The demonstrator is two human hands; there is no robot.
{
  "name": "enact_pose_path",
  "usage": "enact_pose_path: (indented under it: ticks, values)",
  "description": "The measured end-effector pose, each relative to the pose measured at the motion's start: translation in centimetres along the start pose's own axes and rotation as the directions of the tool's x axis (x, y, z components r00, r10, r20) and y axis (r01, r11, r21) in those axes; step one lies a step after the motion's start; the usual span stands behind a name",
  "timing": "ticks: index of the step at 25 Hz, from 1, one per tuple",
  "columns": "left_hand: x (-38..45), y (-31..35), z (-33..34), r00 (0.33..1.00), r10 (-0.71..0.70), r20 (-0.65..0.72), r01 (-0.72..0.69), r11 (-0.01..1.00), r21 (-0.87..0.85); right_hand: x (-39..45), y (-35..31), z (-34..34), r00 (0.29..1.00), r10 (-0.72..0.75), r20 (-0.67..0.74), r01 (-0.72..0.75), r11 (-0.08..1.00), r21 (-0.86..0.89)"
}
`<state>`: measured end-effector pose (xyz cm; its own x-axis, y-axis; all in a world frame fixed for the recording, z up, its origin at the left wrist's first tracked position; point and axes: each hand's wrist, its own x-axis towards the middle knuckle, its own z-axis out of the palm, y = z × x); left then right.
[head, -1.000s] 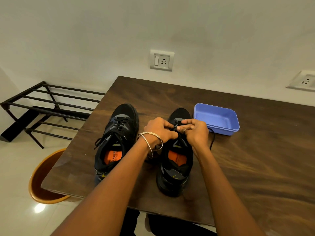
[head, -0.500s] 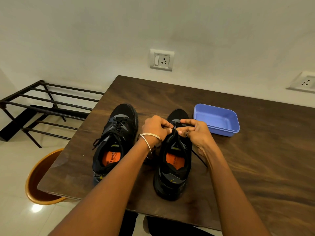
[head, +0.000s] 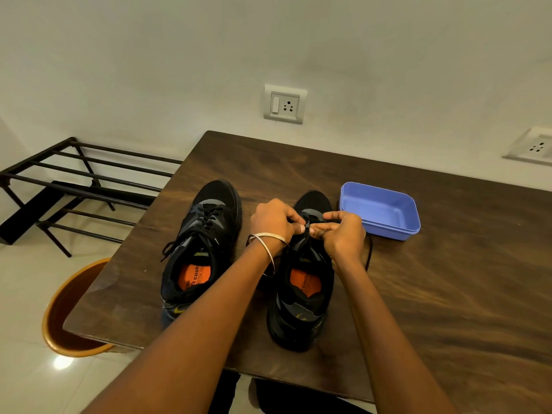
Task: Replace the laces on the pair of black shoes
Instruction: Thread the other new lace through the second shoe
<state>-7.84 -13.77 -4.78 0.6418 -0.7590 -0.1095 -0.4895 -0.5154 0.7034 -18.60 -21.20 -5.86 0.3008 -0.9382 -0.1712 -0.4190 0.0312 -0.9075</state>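
Observation:
Two black shoes with orange insoles stand side by side on the dark wooden table (head: 448,294), toes pointing away from me. The left shoe (head: 203,246) is laced with a black lace, its ends loose. Over the front eyelets of the right shoe (head: 301,294) both my hands meet. My left hand (head: 273,221), with a metal bangle on the wrist, pinches the black lace (head: 304,239). My right hand (head: 343,234) pinches the same lace from the other side. A loose stretch of that lace (head: 369,255) trails on the table to the right of the shoe.
A blue plastic tub (head: 385,231) sits just right of the right shoe's toe. A black metal rack (head: 74,180) stands on the floor to the left, and an orange bin (head: 65,318) below the table's near left corner. The wall carries two sockets (head: 285,104).
Both hands have stayed at the right shoe's front eyelets, shifting their fingers slightly on the lace. The loose lace on the right has moved a little on the table.

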Motion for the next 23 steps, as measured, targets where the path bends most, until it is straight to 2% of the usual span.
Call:
enact_pose_path:
  ticks: [3,5,9,11,14,18,21,23]
  values:
    - [-0.1,-0.2,0.1,1.0,-0.023,-0.017,0.023,0.999,-0.022,-0.4,-0.3,-0.3,0.999,-0.018,-0.045,0.02,0.999,0.037]
    - [-0.2,-0.4,0.1,0.999,-0.025,-0.026,0.024,0.999,-0.038,-0.7,-0.3,-0.4,0.994,-0.092,-0.051,0.09,0.995,-0.04]
    - [-0.3,-0.4,0.2,0.999,-0.029,-0.036,0.027,0.998,-0.06,-0.7,-0.4,-0.2,0.972,-0.237,0.003,0.231,0.946,-0.226]
    - [-0.3,-0.3,0.3,0.998,-0.036,-0.044,0.033,0.998,-0.06,-0.6,-0.6,-0.3,0.974,-0.226,0.033,0.228,0.948,-0.221]
    - [-0.3,-0.1,0.3,0.998,-0.032,-0.062,0.031,0.999,-0.021,-1.0,-0.6,-0.5,0.955,-0.284,0.084,0.296,0.925,-0.24]
    - [0.0,0.3,0.4,0.995,0.058,-0.08,-0.048,0.991,0.122,-0.2,-1.5,-1.3,0.971,-0.199,0.131,0.213,0.972,-0.097]
    - [-0.1,0.6,0.6,0.99,0.106,-0.091,-0.092,0.985,0.148,0.3,-1.2,-2.3,0.956,-0.126,0.266,0.186,0.959,-0.215]
    - [-0.1,1.1,0.0,0.971,0.173,-0.167,-0.138,0.97,0.202,0.2,-0.8,-2.8,0.956,-0.104,0.273,0.193,0.927,-0.322]
